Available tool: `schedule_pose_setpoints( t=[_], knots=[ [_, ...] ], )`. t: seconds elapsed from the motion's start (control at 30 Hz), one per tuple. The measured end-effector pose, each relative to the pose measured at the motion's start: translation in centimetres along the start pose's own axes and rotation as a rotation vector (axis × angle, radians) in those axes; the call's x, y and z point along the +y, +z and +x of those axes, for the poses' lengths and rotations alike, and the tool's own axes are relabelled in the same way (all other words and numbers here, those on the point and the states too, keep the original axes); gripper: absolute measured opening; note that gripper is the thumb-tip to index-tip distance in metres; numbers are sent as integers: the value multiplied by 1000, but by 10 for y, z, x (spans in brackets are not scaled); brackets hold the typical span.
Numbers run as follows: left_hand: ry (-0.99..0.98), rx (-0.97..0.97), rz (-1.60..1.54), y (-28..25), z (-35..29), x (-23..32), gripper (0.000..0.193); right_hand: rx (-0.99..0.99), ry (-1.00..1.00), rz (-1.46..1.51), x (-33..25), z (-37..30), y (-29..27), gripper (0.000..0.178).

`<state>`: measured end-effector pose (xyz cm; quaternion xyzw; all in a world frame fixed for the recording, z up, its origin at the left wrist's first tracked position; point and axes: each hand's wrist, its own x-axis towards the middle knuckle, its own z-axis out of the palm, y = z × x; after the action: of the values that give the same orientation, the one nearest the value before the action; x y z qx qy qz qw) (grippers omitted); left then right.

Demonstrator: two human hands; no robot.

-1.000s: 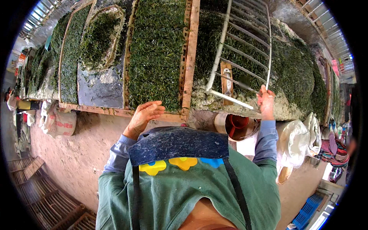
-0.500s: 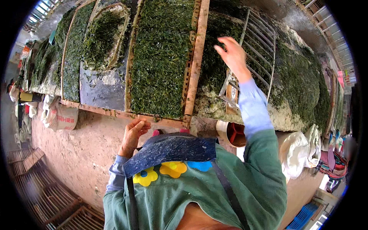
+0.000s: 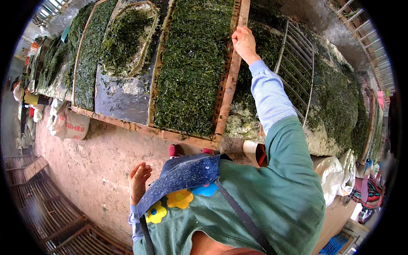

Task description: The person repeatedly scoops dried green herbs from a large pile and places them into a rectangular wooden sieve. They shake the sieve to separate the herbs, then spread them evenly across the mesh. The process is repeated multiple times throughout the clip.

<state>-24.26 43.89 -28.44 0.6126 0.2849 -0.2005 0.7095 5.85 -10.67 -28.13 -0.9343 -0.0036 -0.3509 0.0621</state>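
Note:
Over the right wooden rail (image 3: pixel 228 85) of a long frame, my right hand (image 3: pixel 244 42) has its fingers pinched together. The fingertips overlap the rail's edge; whether they grip the rail or a small bit of something is hidden. A thick layer of dark green leafy strands, like seaweed (image 3: pixel 193 72), fills the frame left of that rail. My left hand (image 3: pixel 139 180) hangs over the floor beside the blue apron (image 3: pixel 182 176), fingers loosely bent and apart, with nothing in it. The frame's front wooden edge (image 3: pixel 136 127) lies a little beyond it.
A ladder-like rack (image 3: pixel 295 63) leans on a green heap (image 3: pixel 335 89) at right. Left of the layer, a smaller frame (image 3: pixel 148 51) rings more green strands on a dark board (image 3: pixel 123 97). A bucket (image 3: pixel 250 151) and white sacks (image 3: pixel 329 178) stand below; slatted racks (image 3: pixel 51 208) sit lower left.
My right hand has moved left and farther away, from above the ladder-like rack to the wooden rail, and its fingers have closed. My left hand has drawn back from the front edge and opened.

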Motion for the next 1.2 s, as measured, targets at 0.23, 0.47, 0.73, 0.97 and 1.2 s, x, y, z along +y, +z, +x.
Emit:
schedule_pose_setpoints(
  t=[0.23, 0.47, 0.73, 0.97, 1.2],
  knots=[
    [94, -78, -27, -33, 48, 29, 30, -394, 118, 700, -42, 76, -25, 17],
    [211, -294, 63, -60, 130, 98, 31, -304, 84, 165, -119, 34, -19, 57],
    [406, -190, 269, -110, 238, 195, 28, -527, 84, -384, -200, 19, -3, 45],
    [864, 184, 962, -113, 362, 212, 55, -519, 313, 283, -356, -34, -22, 30],
    [920, 278, 1028, -104, 385, 215, 58, -647, 449, 264, -400, -112, 29, 48]
  ],
)
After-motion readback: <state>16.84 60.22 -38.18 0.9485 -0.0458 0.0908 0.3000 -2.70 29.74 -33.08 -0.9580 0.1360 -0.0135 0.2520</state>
